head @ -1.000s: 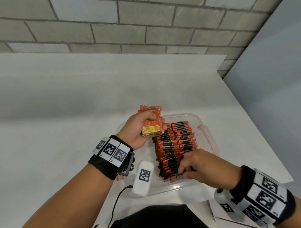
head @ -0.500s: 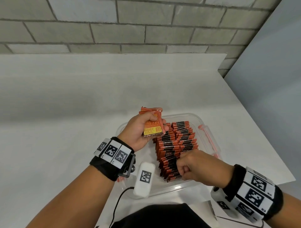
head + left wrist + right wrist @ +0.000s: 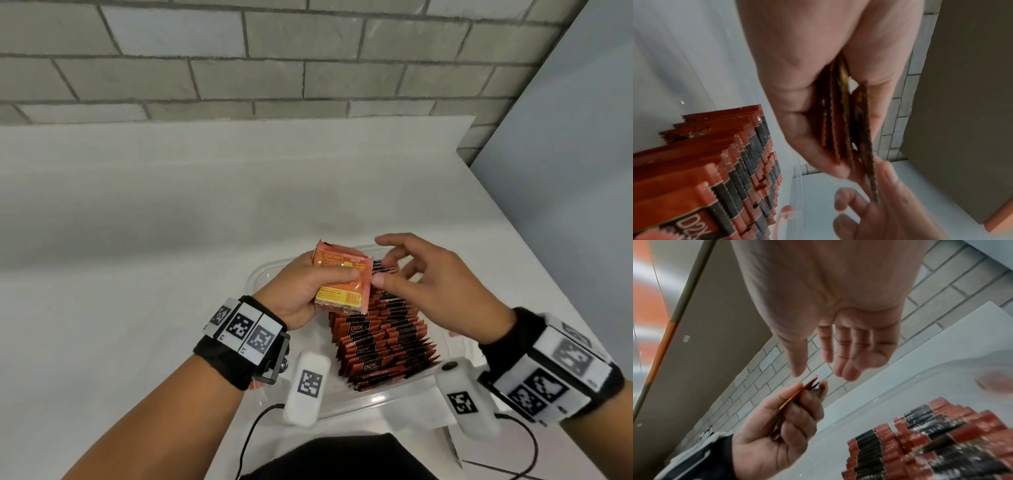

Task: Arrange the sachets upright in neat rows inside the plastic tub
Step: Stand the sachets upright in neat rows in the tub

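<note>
Left hand [image 3: 301, 291] grips a sachet bundle [image 3: 342, 282] above the tub [image 3: 260, 277]; right hand [image 3: 442, 287] reaches in, fingers [image 3: 394, 241] spread and empty. A careless pull could scatter the bundle

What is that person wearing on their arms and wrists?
Bare forearms, no sleeves. Each wrist has a black band carrying white blocks printed with black square code markers. A white oblong unit with another marker hangs under each wrist, trailing a thin black cable. The hands are bare.
</note>
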A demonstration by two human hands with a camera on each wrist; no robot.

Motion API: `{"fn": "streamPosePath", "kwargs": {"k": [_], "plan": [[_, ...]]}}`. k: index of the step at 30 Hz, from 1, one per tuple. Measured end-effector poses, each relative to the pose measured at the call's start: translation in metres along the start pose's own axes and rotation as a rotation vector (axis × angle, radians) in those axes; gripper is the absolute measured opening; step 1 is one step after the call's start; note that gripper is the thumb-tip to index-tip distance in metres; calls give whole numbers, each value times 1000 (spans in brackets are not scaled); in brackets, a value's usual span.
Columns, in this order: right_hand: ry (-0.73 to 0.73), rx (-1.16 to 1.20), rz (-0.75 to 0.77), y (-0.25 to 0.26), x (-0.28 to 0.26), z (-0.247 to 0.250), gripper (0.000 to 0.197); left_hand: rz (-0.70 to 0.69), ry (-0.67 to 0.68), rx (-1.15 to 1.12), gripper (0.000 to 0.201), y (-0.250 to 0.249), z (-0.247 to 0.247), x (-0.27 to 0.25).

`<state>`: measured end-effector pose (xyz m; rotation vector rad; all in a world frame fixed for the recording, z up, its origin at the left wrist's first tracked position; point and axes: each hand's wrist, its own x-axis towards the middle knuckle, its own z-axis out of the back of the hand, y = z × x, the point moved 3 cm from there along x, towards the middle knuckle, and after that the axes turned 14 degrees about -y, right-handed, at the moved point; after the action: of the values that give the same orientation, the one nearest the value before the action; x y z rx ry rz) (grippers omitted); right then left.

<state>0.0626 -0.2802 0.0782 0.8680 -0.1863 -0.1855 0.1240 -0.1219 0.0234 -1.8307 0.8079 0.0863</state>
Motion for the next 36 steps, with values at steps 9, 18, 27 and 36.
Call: {"fn": "streamPosePath", "kwargs": {"k": [9, 18, 27, 36], "plan": [[-90, 141, 37, 5, 23, -11, 21, 41, -102, -51, 46, -1, 5, -3], [52, -92, 352, 9, 11, -20, 14, -64, -249, -177, 16, -9, 17, -1], [37, -110, 148, 11, 17, -15, 37, -119, -217, -69, 25, -10, 11, 0], [31, 445, -274, 10, 15, -11, 26, -172, -83, -68, 39, -12, 5, 0]]}}
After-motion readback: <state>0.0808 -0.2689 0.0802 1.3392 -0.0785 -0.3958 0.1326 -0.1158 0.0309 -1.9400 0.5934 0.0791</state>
